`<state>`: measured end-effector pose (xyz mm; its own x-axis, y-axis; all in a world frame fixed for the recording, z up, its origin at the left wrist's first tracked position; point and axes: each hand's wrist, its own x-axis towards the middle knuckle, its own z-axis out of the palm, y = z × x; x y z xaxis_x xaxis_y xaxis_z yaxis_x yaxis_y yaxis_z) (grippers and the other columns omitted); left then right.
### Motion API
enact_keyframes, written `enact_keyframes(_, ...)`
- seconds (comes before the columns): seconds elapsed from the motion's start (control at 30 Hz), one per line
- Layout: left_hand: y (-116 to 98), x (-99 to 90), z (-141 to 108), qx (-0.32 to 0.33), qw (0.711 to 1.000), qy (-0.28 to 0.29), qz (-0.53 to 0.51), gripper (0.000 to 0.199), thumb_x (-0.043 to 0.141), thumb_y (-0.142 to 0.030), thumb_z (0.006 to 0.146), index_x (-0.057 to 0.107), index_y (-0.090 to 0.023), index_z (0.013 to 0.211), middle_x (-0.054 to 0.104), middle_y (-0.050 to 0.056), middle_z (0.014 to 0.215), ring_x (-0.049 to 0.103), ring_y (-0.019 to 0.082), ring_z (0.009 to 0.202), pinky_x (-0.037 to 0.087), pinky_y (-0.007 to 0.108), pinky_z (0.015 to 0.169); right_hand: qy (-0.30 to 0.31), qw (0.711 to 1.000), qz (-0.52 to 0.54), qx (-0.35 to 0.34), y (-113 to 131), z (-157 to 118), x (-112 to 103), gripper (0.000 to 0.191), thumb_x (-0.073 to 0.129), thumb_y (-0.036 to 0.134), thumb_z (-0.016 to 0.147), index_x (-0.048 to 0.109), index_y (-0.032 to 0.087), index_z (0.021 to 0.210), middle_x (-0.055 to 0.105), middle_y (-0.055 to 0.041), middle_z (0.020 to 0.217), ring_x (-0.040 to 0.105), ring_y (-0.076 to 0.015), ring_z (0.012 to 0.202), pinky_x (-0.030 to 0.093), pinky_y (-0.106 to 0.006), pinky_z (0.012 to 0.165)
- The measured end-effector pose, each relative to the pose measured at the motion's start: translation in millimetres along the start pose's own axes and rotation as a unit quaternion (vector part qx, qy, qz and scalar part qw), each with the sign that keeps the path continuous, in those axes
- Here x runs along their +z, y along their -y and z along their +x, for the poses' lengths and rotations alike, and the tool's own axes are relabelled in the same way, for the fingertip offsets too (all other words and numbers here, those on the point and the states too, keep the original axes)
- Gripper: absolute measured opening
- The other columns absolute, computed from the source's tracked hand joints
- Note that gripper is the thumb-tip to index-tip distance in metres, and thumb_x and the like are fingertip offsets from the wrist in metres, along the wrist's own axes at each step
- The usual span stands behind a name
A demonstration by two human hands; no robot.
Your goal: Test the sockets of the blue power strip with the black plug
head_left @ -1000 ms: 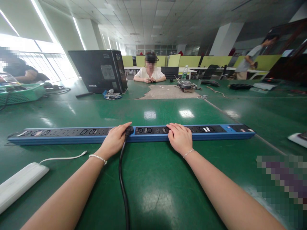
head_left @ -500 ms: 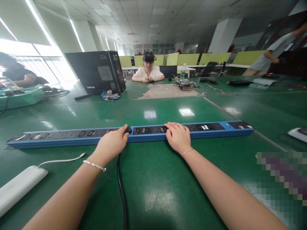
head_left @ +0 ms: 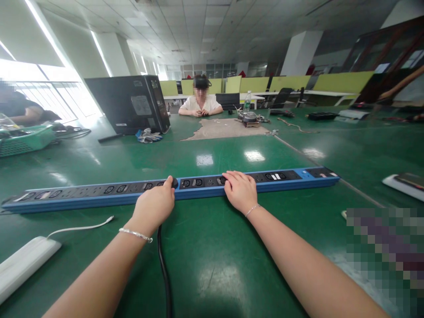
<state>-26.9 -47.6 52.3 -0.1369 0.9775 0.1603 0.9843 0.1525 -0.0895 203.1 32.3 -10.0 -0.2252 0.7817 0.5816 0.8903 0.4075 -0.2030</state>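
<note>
A long blue power strip [head_left: 205, 191] with black sockets lies across the green table. My left hand [head_left: 155, 202] is closed round a black plug [head_left: 175, 183] at the strip's middle; most of the plug is hidden by the fingers. From beneath that hand a black cable [head_left: 163, 265] runs down toward me. My right hand [head_left: 241, 189] rests over the strip right of the middle, its fingers wrapped across the top and its thumb on the near side.
White power strip [head_left: 29, 265] with a white cable at lower left. Behind stand a black computer case [head_left: 129, 106], gloves [head_left: 148, 136] and a green basket [head_left: 29, 140]. A person [head_left: 200, 99] sits opposite; another is at far left. A bottle [head_left: 247, 101] stands farther back.
The view has shifted slightly. My left hand has turned, with its fingers now more over the far side of the plug. My right hand keeps its place on the strip.
</note>
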Motion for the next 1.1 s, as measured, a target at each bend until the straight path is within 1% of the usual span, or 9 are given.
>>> enact_keyframes(0.13,2,-3.0,5,0.008,1.000,-0.001,-0.001,0.049,0.030,-0.033,0.089,0.052,-0.015,0.129,0.071,0.017,0.087,0.068,0.030,0.076,0.050,0.040,0.067,0.001,1.000,0.002,0.001,0,0,0,0.033,0.041,0.025,0.089,0.066,0.027,0.110,0.064,-0.0005,0.120,0.051,-0.0194,0.114,0.030,-0.037,0.095)
enact_keyframes(0.27,-2,-2.1,-2,-0.006,1.000,0.004,0.014,0.051,0.026,-0.031,0.091,0.042,-0.014,0.137,0.072,0.015,0.085,0.068,0.028,0.075,0.050,0.038,0.066,0.004,1.000,0.005,0.004,1,0,-2,0.033,0.041,0.025,0.089,0.066,0.027,0.110,0.064,-0.0008,0.120,0.051,-0.0200,0.114,0.031,-0.038,0.095)
enact_keyframes(0.37,-4,-0.9,-6,-0.020,1.000,0.005,0.002,0.052,0.025,-0.032,0.091,0.041,-0.015,0.137,0.072,0.014,0.083,0.068,0.028,0.075,0.049,0.038,0.065,0.006,1.000,0.003,0.002,1,0,-2,0.034,0.041,0.025,0.089,0.066,0.027,0.111,0.064,-0.0012,0.120,0.051,-0.0202,0.114,0.031,-0.038,0.095)
enact_keyframes(0.5,0,0.3,-3,-0.043,0.999,-0.001,-0.022,0.051,0.028,-0.041,0.090,0.045,-0.024,0.135,0.072,0.012,0.084,0.068,0.029,0.076,0.050,0.040,0.067,0.006,1.000,-0.001,0.002,0,0,-1,0.033,0.041,0.025,0.089,0.066,0.027,0.111,0.064,-0.0004,0.121,0.051,-0.0196,0.114,0.030,-0.037,0.094)
enact_keyframes(0.57,3,1.8,0,-0.049,0.997,-0.001,-0.052,0.049,0.032,-0.044,0.088,0.047,-0.025,0.131,0.072,0.012,0.087,0.068,0.029,0.078,0.050,0.041,0.069,0.005,1.000,0.000,0.003,0,0,-1,0.033,0.041,0.025,0.089,0.066,0.027,0.110,0.064,-0.0001,0.121,0.051,-0.0195,0.114,0.030,-0.037,0.094)
enact_keyframes(0.7,5,6.1,5,-0.056,0.990,0.013,-0.129,0.047,0.038,-0.040,0.086,0.047,-0.021,0.128,0.071,0.011,0.085,0.067,0.026,0.074,0.049,0.039,0.071,0.006,1.000,-0.001,0.002,0,0,0,0.033,0.041,0.025,0.089,0.066,0.026,0.110,0.064,-0.0006,0.120,0.051,-0.0198,0.114,0.029,-0.037,0.094)
enact_keyframes(0.87,0,7.1,4,-0.075,0.985,0.010,-0.152,0.044,0.035,-0.037,0.087,0.046,-0.020,0.126,0.070,0.012,0.086,0.067,0.025,0.078,0.049,0.037,0.072,-0.001,1.000,0.003,-0.001,-1,0,2,0.033,0.041,0.026,0.089,0.066,0.026,0.109,0.064,-0.0007,0.120,0.052,-0.0198,0.113,0.030,-0.037,0.093)
enact_keyframes(0.97,-1,0.1,2,-0.098,0.982,-0.018,-0.160,0.045,0.032,-0.038,0.088,0.045,-0.020,0.127,0.070,0.012,0.087,0.067,0.026,0.079,0.048,0.037,0.072,-0.008,1.000,0.008,-0.002,-2,0,3,0.033,0.041,0.026,0.088,0.066,0.026,0.109,0.064,-0.0010,0.119,0.052,-0.0199,0.113,0.029,-0.037,0.093)
enact_keyframes(1.1,2,-18.3,-1,-0.125,0.972,-0.093,-0.177,0.048,0.030,-0.044,0.088,0.044,-0.023,0.129,0.069,0.009,0.081,0.066,0.027,0.077,0.048,0.038,0.071,-0.008,1.000,0.012,-0.004,-3,0,4,0.033,0.041,0.026,0.088,0.066,0.026,0.109,0.064,-0.0011,0.119,0.052,-0.0201,0.113,0.029,-0.038,0.093)
